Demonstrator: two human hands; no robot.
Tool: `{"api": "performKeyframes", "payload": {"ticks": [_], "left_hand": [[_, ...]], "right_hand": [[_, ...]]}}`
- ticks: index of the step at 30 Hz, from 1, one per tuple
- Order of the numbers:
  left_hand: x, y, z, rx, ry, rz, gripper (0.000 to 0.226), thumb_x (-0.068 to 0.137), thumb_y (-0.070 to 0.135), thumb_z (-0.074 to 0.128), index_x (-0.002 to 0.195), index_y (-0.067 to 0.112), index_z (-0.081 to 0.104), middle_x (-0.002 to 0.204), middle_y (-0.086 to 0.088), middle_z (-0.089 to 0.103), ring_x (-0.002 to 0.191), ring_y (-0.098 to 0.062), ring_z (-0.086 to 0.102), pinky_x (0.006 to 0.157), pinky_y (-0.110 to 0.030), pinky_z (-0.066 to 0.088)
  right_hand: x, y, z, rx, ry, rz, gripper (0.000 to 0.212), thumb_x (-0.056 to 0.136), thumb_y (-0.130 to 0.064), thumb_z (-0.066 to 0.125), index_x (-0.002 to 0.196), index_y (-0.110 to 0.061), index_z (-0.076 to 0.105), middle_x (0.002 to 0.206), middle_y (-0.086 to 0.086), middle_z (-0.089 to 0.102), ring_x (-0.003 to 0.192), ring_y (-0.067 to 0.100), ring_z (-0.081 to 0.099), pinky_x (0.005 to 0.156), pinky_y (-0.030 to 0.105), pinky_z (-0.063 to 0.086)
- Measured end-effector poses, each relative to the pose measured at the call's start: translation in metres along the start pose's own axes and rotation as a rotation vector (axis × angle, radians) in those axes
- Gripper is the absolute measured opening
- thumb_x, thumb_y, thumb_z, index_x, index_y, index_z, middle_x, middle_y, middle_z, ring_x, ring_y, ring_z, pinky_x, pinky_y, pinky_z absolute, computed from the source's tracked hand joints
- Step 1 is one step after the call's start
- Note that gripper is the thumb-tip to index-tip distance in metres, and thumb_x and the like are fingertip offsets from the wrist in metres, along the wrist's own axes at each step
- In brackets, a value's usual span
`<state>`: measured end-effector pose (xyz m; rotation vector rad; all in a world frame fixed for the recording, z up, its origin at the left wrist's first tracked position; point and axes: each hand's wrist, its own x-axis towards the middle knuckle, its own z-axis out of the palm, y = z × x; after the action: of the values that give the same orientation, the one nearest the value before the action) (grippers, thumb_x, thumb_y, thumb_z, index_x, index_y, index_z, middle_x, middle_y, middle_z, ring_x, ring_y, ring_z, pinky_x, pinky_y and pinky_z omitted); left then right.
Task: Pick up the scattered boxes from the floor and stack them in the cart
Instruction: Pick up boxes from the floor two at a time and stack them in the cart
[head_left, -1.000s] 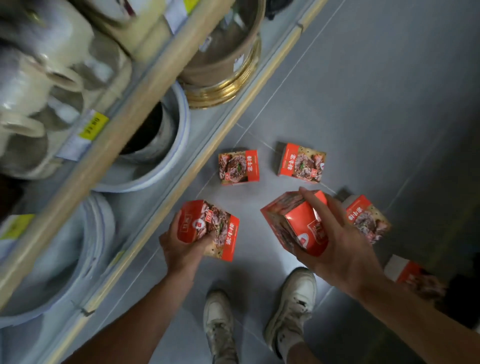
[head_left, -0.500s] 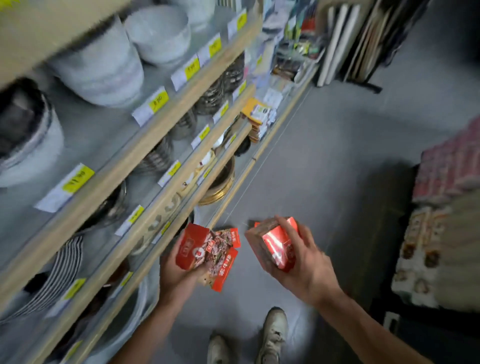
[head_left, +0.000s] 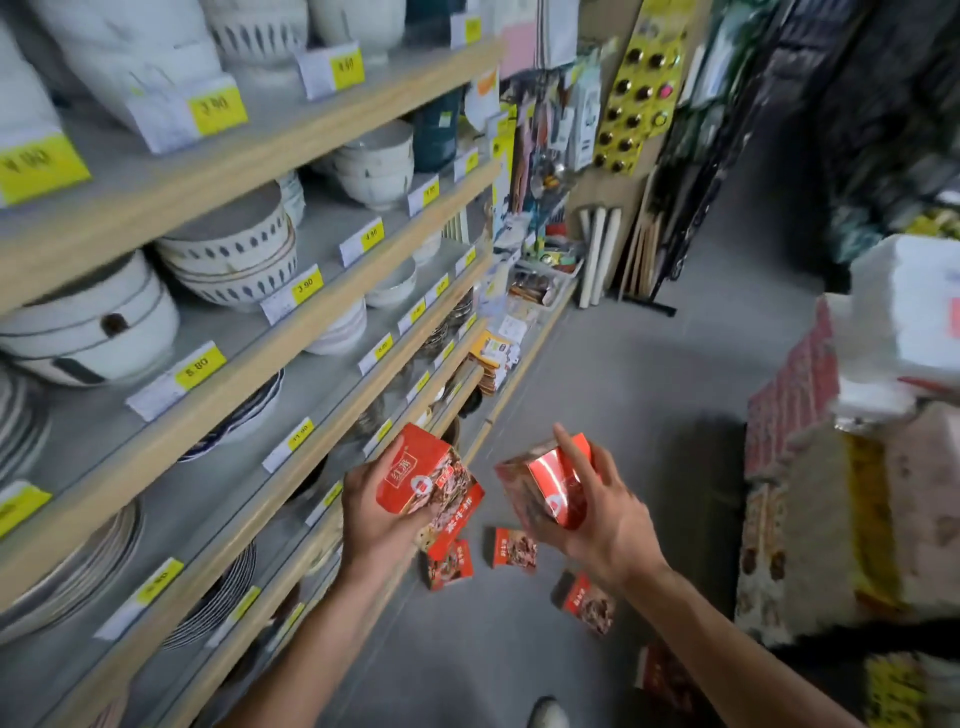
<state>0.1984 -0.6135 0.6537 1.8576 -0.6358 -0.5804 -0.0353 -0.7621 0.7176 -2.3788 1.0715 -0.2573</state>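
Shelving (head_left: 249, 332) fills the left side, tiers of bowls (head_left: 228, 260) and plates behind yellow price tags. Just right of its lower edge, left hand (head_left: 374, 514) is raised, fingers curled shut around what looks like two red boxes (head_left: 426, 478) held together, one overlapping the other. Beside it, slightly apart, right hand (head_left: 597, 525) grips a third red box (head_left: 545, 483), fingers spread and wrapped over its top and far face, thumb hidden beneath.

Below the hands, on the grey floor (head_left: 623, 364): one box (head_left: 450, 564) lying under the left hand's load, another (head_left: 514, 548) just beside it, a third (head_left: 589, 603) further right near the right forearm, and a blurred red shape (head_left: 665, 675) at lower right that may be a fourth. A shoe toe (head_left: 548, 714) shows at the bottom edge.

Far right: stacked packaged goods (head_left: 810, 467), soft and out of focus. Whether any of this is the cart I cannot tell; no cart is plainly visible.

Progress, as judged: early. Boxes are in both hands but none seen stacked. At least three remain on the floor, so more pickups and all the stacking lie ahead.
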Motion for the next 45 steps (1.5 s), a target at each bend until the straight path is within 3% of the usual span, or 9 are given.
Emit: {"api": "performKeyframes", "payload": {"ticks": [10, 16, 20, 27, 29, 33, 36, 40, 45], "left_hand": [[-0.044, 0.071, -0.038, 0.003, 0.148, 0.224, 0.104, 0.057, 0.009, 0.095, 0.131, 0.064, 0.046, 0.116, 0.010, 0.044, 0.107, -0.012, 0.058, 0.094, -0.037, 0.056], [-0.078, 0.085, -0.053, 0.067, 0.287, 0.201, 0.105, 0.059, 0.011, 0.095, 0.130, 0.068, 0.042, 0.118, 0.006, 0.044, 0.110, -0.016, 0.057, 0.088, -0.029, 0.057], [-0.114, 0.088, -0.068, 0.098, 0.398, 0.202, 0.100, 0.060, 0.015, 0.095, 0.138, 0.056, 0.047, 0.120, 0.013, 0.043, 0.113, -0.013, 0.055, 0.088, -0.024, 0.052], [-0.204, 0.071, -0.113, 0.133, 0.670, 0.147, 0.098, 0.057, 0.015, 0.097, 0.140, 0.041, 0.052, 0.124, -0.002, 0.045, 0.116, -0.010, 0.053, 0.093, -0.007, 0.043], [-0.239, 0.065, -0.130, 0.153, 0.757, 0.113, 0.097, 0.057, 0.012, 0.097, 0.138, 0.042, 0.052, 0.126, 0.000, 0.044, 0.118, -0.008, 0.050, 0.089, -0.003, 0.042], [-0.321, 0.053, -0.164, 0.186, 0.930, 0.041, 0.098, 0.053, 0.035, 0.096, 0.139, 0.047, 0.051, 0.125, 0.006, 0.042, 0.114, -0.003, 0.051, 0.088, -0.002, 0.040], [-0.389, 0.045, -0.191, 0.160, 1.096, 0.004, 0.096, 0.052, 0.011, 0.099, 0.138, 0.022, 0.056, 0.122, -0.009, 0.045, 0.104, 0.010, 0.053, 0.088, -0.003, 0.041], [-0.489, 0.030, -0.220, 0.166, 1.268, -0.047, 0.096, 0.045, 0.025, 0.092, 0.134, 0.030, 0.057, 0.115, 0.005, 0.043, 0.099, 0.010, 0.053, 0.093, -0.006, 0.041], [-0.623, 0.008, -0.250, 0.235, 1.478, -0.135, 0.094, 0.049, 0.005, 0.092, 0.133, 0.027, 0.058, 0.116, -0.001, 0.045, 0.108, 0.003, 0.051, 0.090, 0.000, 0.036]], "right_hand": [[-0.017, -0.037, -0.052, 0.059, 0.019, -0.220, 0.119, 0.073, -0.065, 0.077, 0.152, -0.057, -0.011, 0.157, -0.010, 0.026, 0.113, 0.021, 0.064, 0.086, 0.037, 0.059], [0.002, -0.056, -0.067, 0.083, 0.027, -0.378, 0.104, 0.075, -0.074, 0.068, 0.151, -0.060, -0.002, 0.158, -0.013, 0.024, 0.115, 0.027, 0.064, 0.082, 0.045, 0.059], [0.012, -0.071, -0.064, 0.113, -0.035, -0.481, 0.107, 0.074, -0.072, 0.070, 0.153, -0.058, 0.000, 0.158, -0.011, 0.024, 0.123, 0.027, 0.059, 0.085, 0.048, 0.058], [-0.001, -0.127, -0.025, 0.123, -0.200, -0.718, 0.109, 0.076, -0.063, 0.073, 0.153, -0.057, -0.004, 0.158, -0.008, 0.024, 0.121, 0.031, 0.059, 0.085, 0.047, 0.055], [-0.018, -0.154, -0.012, 0.149, -0.259, -0.797, 0.103, 0.076, -0.068, 0.069, 0.153, -0.054, 0.003, 0.157, -0.008, 0.025, 0.120, 0.030, 0.060, 0.083, 0.046, 0.056], [-0.064, -0.210, 0.018, 0.186, -0.340, -0.946, 0.095, 0.074, -0.083, 0.049, 0.155, -0.042, 0.020, 0.157, -0.007, 0.029, 0.115, 0.029, 0.063, 0.077, 0.042, 0.058], [-0.107, -0.252, 0.040, 0.225, -0.407, -1.105, 0.097, 0.076, -0.079, 0.053, 0.157, -0.043, 0.014, 0.157, -0.007, 0.028, 0.116, 0.026, 0.062, 0.077, 0.038, 0.058], [-0.181, -0.308, 0.069, 0.243, -0.482, -1.258, 0.096, 0.077, -0.078, 0.053, 0.157, -0.050, 0.007, 0.161, -0.008, 0.024, 0.123, 0.026, 0.059, 0.078, 0.039, 0.058], [-0.296, -0.375, 0.105, 0.266, -0.561, -1.443, 0.094, 0.077, -0.079, 0.052, 0.155, -0.053, 0.008, 0.160, -0.007, 0.026, 0.126, 0.028, 0.057, 0.079, 0.042, 0.060]]}}
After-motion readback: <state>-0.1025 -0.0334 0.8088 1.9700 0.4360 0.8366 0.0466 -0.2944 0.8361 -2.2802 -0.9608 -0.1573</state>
